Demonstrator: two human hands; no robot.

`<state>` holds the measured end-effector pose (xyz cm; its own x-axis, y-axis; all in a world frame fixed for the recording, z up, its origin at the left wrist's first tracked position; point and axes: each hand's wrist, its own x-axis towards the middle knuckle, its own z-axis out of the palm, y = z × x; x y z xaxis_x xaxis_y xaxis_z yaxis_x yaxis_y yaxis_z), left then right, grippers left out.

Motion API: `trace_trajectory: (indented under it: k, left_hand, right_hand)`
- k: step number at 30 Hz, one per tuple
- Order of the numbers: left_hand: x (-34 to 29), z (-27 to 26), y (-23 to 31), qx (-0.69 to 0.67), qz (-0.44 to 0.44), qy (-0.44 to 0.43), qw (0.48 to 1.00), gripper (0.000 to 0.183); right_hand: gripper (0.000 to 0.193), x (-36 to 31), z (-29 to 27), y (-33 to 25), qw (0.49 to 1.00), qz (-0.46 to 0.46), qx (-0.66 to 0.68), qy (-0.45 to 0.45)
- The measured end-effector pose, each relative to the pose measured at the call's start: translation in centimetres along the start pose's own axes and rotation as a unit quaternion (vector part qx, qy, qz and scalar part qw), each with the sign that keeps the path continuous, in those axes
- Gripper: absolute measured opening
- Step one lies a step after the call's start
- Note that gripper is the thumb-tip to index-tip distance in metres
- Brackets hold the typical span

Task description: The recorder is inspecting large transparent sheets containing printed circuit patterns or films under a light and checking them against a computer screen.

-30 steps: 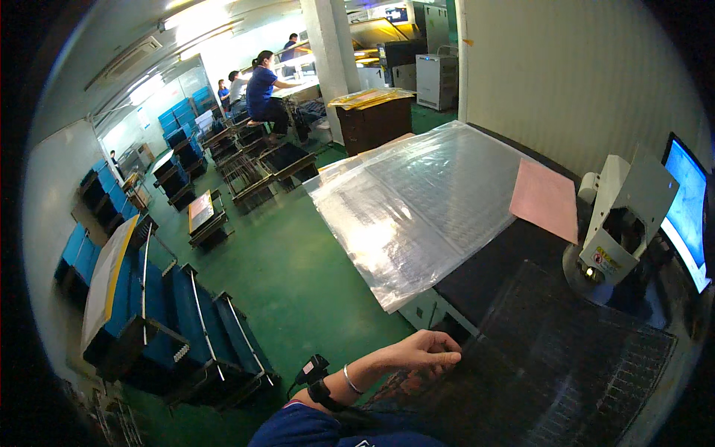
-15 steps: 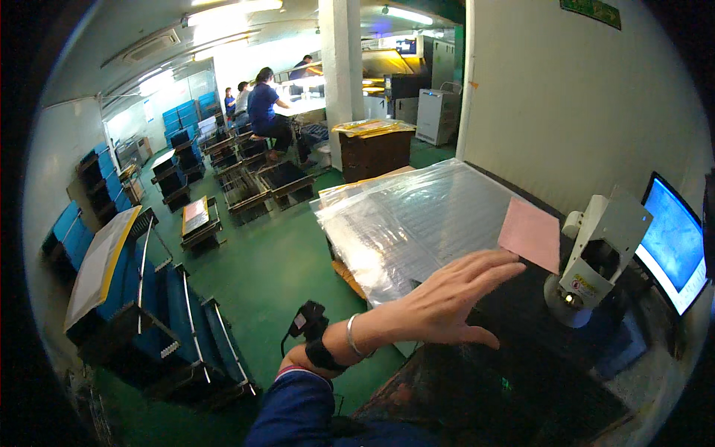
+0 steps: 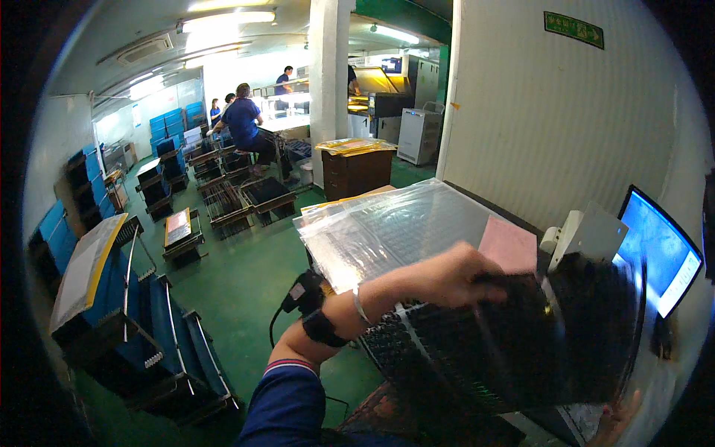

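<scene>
Evidently, both hands were at the dark panel (image 3: 521, 343), a broad, nearly black sheet with faint lighter streaks that filled the lower right of the view. It was held up at a slant in front of the wearer, its upper part hiding the lower portion of a white device (image 3: 592, 235). The left hand (image 3: 465, 277) was closed over the panel's upper left edge, fingers curled and thumb side turned toward the device. At the panel's lower right corner the right hand (image 3: 620, 419) showed only in part, dim and blurred, so I could not tell how far it was open or whether it gripped the edge. A silvery bracelet (image 3: 360, 304) and a black strap (image 3: 322, 328) circled the left wrist, above a dark blue sleeve (image 3: 287, 406). Beyond the left hand lay clear plastic sheeting (image 3: 395, 227), with a pink sheet (image 3: 508, 244) at its right end, near the device. A lit monitor (image 3: 652, 231) stood to the right of that. Farther off, yellow-edged sheets (image 3: 356, 146) topped a brown cabinet (image 3: 357, 177) beside a pale pillar (image 3: 328, 89), and a person in blue (image 3: 242, 123) sat at a bright table (image 3: 289, 123).
</scene>
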<state>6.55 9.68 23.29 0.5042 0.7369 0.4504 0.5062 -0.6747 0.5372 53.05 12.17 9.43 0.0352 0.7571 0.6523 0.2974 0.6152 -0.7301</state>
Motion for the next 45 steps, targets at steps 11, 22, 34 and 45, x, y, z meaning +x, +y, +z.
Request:
trace_trajectory:
  k: [11, 22, 34, 45]
  left_hand:
    - [-11.5, 3.6, -5.1, -0.327, -0.220, 0.520, 0.758, 0.028]
    - [-16.3, 15.9, -5.1, -0.330, -0.401, 0.518, 0.680, 0.016]
    - [-19.2, 14.5, -7.6, -0.277, -0.383, 0.627, 0.619, 0.031]
    - [-20.7, 12.3, -9.3, -0.107, -0.384, 0.575, 0.715, 0.023]
  right_hand:
    - [0.062, -6.1, 5.7, -0.5, 0.951, 0.187, 0.246, -0.023]
    - [0.055, -12.4, 16.0, -2.5, 0.660, 0.502, 0.477, -0.292]
    - [0.016, -10.3, 15.6, -5.1, 0.740, 0.529, 0.353, -0.221]
    - [0.016, -9.6, 13.6, -4.0, 0.788, 0.516, 0.303, -0.146]
